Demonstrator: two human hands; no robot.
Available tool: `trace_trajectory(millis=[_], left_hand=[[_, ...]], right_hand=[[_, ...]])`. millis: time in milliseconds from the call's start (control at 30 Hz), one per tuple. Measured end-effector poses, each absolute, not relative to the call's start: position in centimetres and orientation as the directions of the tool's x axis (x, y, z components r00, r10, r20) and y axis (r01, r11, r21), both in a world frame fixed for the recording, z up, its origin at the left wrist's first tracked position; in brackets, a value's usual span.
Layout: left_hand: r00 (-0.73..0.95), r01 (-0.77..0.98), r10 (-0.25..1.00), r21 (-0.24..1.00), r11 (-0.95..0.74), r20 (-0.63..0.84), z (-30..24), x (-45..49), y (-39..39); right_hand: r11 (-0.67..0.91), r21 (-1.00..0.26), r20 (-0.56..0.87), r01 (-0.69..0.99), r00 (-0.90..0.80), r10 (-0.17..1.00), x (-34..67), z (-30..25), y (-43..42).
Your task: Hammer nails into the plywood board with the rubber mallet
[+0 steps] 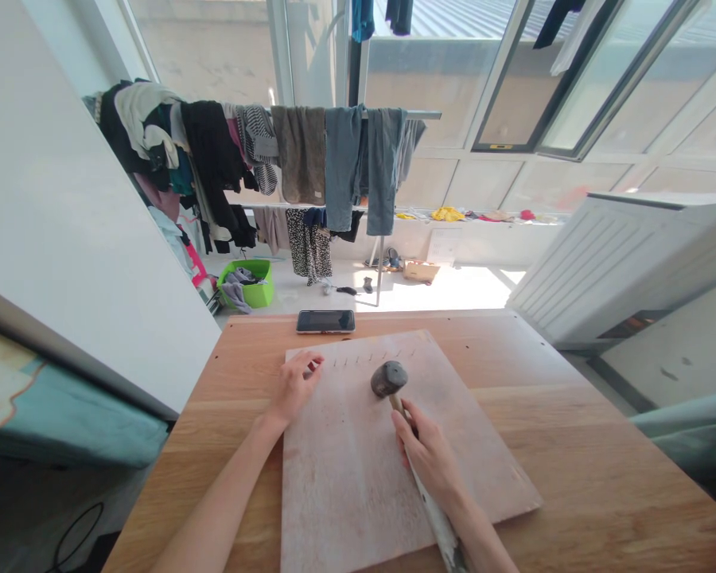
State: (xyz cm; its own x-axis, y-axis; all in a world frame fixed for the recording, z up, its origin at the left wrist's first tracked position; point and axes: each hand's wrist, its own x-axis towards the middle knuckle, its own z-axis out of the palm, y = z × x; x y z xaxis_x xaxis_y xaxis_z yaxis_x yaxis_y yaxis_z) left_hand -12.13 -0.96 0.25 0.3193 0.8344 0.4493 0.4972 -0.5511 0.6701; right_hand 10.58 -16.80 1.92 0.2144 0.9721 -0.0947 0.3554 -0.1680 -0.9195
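Note:
My right hand point(426, 446) is wrapped round the handle of a mallet point(389, 379) with a thick dark grey head. The head is over the upper middle of a flat wooden board point(334, 477), and the long handle slants back toward me under my forearm. Several thin nails point(358, 360) stand in a row near the board's far edge. At the left end of that row, my left hand point(298, 386) rests by the board's far left corner, its fingers curled together. Whatever those fingertips pinch is too small to make out.
The board lies on a wooden table point(549, 414). A phone point(325, 321) lies at the table's far edge. Beyond are a rack of hanging clothes point(301, 151), a green basket point(262, 290) and windows. White furniture point(620, 247) stands at the right, a white panel point(83, 207) at the left.

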Motion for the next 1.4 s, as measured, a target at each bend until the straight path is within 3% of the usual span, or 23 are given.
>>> trace_trajectory(millis=[267, 433, 533, 733, 800, 867, 967, 1033, 1133, 1267, 1333, 1400], left_hand=[[0.256, 0.497, 0.893, 0.743, -0.449, 0.369, 0.0, -12.2, -0.9], [0.218, 0.503, 0.898, 0.744, -0.44, 0.383, 0.0, -12.1, -0.9], [0.215, 0.49, 0.905, 0.761, -0.426, 0.368, 0.1, -12.1, -0.9], [0.253, 0.448, 0.9, 0.781, -0.435, 0.356, 0.3, -12.1, -1.0], [0.275, 0.439, 0.888, 0.774, -0.456, 0.368, 0.4, -12.2, -0.9], [0.271, 0.459, 0.875, 0.746, -0.484, 0.401, 0.4, -12.2, -0.9], [0.218, 0.538, 0.846, 0.664, -0.52, 0.486, 0.5, -12.4, -1.0], [0.184, 0.579, 0.815, 0.609, -0.542, 0.55, 0.8, -12.4, -1.3], [0.166, 0.616, 0.769, 0.544, -0.57, 0.618, 1.7, -12.2, -1.9], [0.237, 0.686, 0.76, 0.45, -0.572, 0.605, 2.6, -12.5, -3.7], [0.284, 0.757, 0.783, 0.372, -0.537, 0.553, 2.4, -13.4, -5.7], [0.241, 0.852, 0.81, 0.284, -0.441, 0.534, 1.5, -15.0, -8.4]], right_hand=[[-0.049, -0.942, -0.021, 0.332, 0.087, 0.996, 6.5, 4.9, -13.3], [0.066, -0.859, 0.1, 0.507, 0.039, 0.994, 3.8, 5.7, -10.3], [0.056, -0.8, 0.102, 0.597, 0.042, 0.994, 3.1, 5.3, -9.6], [0.032, -0.823, 0.069, 0.567, 0.045, 0.997, 3.1, 4.9, -9.5], [0.009, -0.867, 0.037, 0.499, 0.047, 0.998, 3.5, 4.9, -10.2], [-0.051, -0.943, -0.024, 0.329, 0.085, 0.996, 4.2, 4.8, -11.5], [-0.136, -0.99, -0.124, 0.039, 0.224, 0.967, 5.8, 3.9, -14.1], [-0.164, -0.986, -0.161, -0.019, 0.333, 0.929, 7.0, 2.9, -15.6], [-0.222, -0.974, -0.19, 0.042, 0.378, 0.906, 8.6, 1.8, -17.1], [-0.3, -0.94, -0.251, 0.16, 0.268, 0.93, 10.4, 2.2, -18.9], [-0.25, -0.923, -0.164, 0.294, 0.287, 0.944, 12.0, 2.7, -20.2], [-0.186, -0.849, 0.014, 0.495, 0.374, 0.927, 14.3, 2.8, -21.6]])
